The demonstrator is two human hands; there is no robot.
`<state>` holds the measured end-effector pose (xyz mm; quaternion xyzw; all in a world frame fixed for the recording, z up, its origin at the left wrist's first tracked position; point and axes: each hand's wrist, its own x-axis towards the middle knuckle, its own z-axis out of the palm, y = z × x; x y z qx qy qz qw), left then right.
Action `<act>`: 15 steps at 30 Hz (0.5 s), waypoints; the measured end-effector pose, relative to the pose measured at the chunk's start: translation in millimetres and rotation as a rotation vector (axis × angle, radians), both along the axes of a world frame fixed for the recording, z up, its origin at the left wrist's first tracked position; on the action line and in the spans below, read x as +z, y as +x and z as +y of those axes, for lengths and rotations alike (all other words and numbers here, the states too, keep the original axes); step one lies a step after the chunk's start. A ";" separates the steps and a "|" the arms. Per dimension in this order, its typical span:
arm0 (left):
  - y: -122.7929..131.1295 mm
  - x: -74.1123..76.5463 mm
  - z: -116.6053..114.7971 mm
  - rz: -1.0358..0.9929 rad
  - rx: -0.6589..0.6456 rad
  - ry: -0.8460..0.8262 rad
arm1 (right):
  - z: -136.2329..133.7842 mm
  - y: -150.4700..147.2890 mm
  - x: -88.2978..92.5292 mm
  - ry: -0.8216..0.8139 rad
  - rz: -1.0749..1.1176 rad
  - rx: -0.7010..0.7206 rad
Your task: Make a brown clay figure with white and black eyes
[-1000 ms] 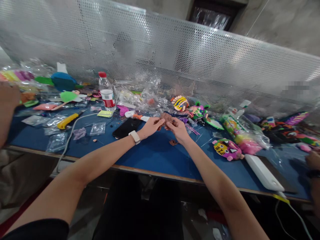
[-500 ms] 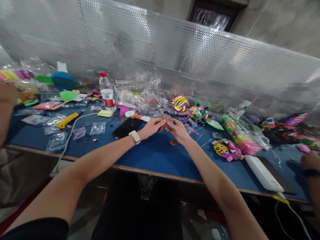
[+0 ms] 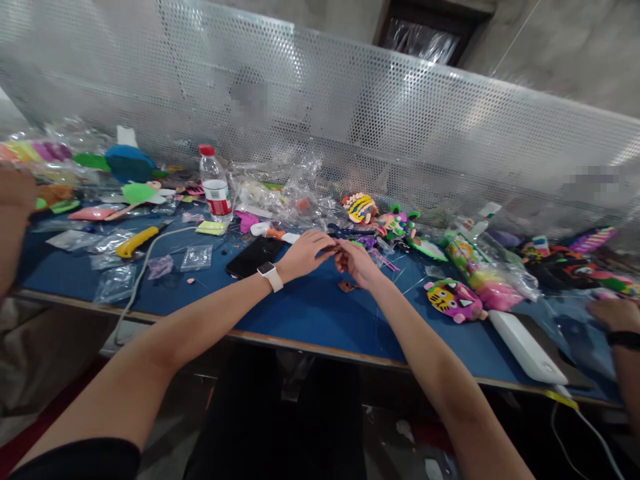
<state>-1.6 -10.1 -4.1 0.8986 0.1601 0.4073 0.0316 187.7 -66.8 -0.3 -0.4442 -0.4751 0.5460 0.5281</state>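
Observation:
My left hand [image 3: 307, 255], with a white watch [image 3: 271, 275] on its wrist, meets my right hand [image 3: 356, 261] above the middle of the blue table. Their fingertips are pressed together on a small brown piece, apparently modelling clay; the fingers hide most of it. Just below my right hand, another brown piece [image 3: 346, 286] lies on the tabletop. A black phone [image 3: 254, 257] rests left of my left hand. Behind the hands are a tool with an orange and white handle [image 3: 275, 233] and some dark-handled tools [image 3: 353, 232].
A water bottle [image 3: 216, 187], a yellow knife [image 3: 137, 241] and clear bags stand or lie to the left. Right are a clay tiger face [image 3: 455, 300] and a white power bank [image 3: 527, 347]. Other people's hands [image 3: 617, 313] show at both edges. A perforated metal panel [image 3: 320, 100] closes the back.
My left hand has turned more palm-down, its fingers now reaching over the right fingertips and covering the brown piece. At the right edge, another person's hand has shifted slightly left.

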 end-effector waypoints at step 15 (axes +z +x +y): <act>2.2 3.6 -10.9 -0.270 0.034 -0.318 | -1.4 10.1 0.2 0.609 -0.461 -0.295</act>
